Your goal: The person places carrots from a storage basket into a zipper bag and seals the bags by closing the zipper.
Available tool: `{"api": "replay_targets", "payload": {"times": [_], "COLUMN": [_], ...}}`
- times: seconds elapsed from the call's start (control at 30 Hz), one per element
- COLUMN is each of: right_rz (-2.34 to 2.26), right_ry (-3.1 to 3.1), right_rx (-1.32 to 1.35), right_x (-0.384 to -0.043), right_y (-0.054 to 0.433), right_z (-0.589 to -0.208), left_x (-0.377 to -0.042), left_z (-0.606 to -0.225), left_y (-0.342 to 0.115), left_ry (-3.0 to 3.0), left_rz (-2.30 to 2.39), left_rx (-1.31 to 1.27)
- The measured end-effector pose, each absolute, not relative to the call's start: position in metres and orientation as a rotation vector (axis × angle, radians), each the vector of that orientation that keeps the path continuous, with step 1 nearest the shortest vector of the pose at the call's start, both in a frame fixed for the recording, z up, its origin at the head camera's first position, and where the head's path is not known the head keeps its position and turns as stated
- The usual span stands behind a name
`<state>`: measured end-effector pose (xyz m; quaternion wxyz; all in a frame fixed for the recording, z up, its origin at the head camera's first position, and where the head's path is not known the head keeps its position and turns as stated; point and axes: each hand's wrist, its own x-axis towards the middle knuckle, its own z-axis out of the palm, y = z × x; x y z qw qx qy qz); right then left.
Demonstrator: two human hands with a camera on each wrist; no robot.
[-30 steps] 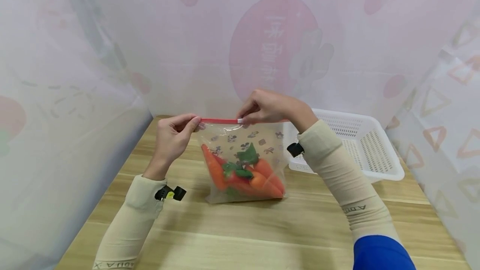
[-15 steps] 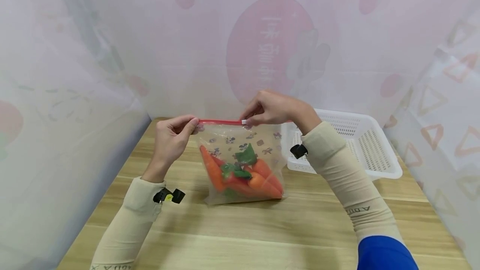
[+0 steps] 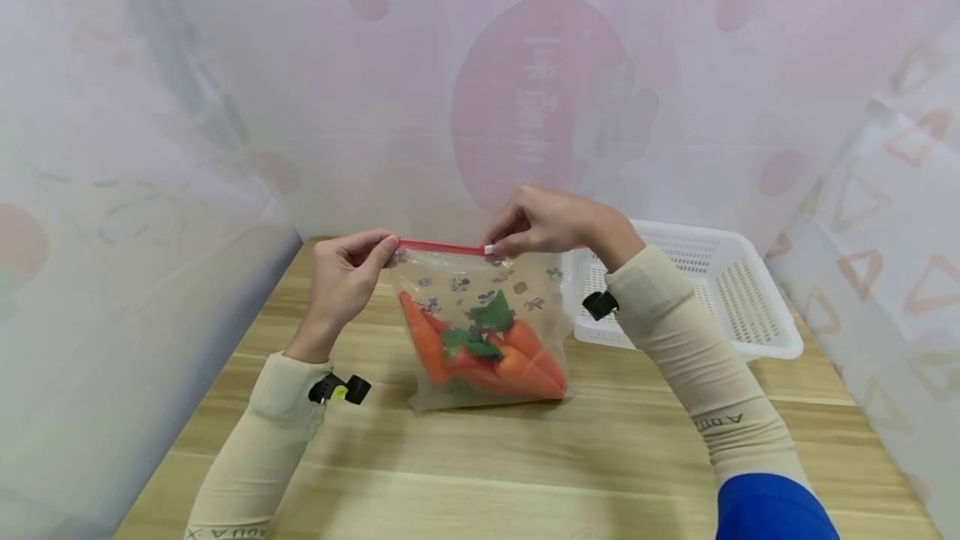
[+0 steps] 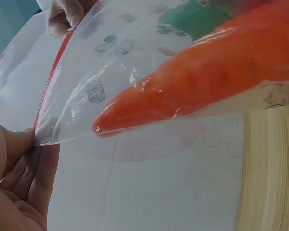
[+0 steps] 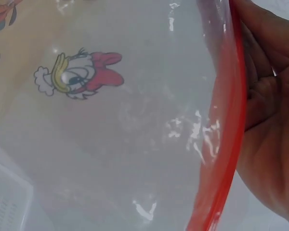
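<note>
A clear zipper bag (image 3: 442, 273) with cartoon prints and a red zip strip (image 3: 442, 247) stands upright on the table, carrots (image 3: 427, 344) and green leafy bits (image 3: 492, 312) inside it. My left hand (image 3: 341, 286) pinches the bag's top left corner between thumb and fingers. At the zip, my right hand (image 3: 547, 222) pinches the white slider (image 3: 490, 249), which sits right of the middle of the strip. In the left wrist view a long carrot (image 4: 197, 72) shows through the film. The right wrist view has the red strip running past the right palm (image 5: 274, 130).
Behind the right forearm, a white perforated basket (image 3: 750, 298) stands on the wooden table (image 3: 465, 473). Printed cloth walls (image 3: 360, 107) close in the back and both sides.
The slider has moved a little to the right along the zip with my right hand, which also sits slightly lower. My left hand keeps its hold on the corner.
</note>
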<state>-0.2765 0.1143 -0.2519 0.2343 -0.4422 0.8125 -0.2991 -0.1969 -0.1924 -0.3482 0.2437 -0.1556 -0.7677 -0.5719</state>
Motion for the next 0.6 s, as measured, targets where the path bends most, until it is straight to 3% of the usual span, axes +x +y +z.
{"api": "replay_targets", "payload": {"times": [0.6], "right_rz": [-0.834], "right_ry": [2.287], "right_rx": [-1.17], "right_x": [-0.275], "right_y": [0.158], "right_z": [-0.251], "left_x": [-0.196], "left_z": [-0.352], "left_y": [-0.193], "left_ry": [-2.036], "left_rz": [-1.567], "left_rx": [-0.407]}}
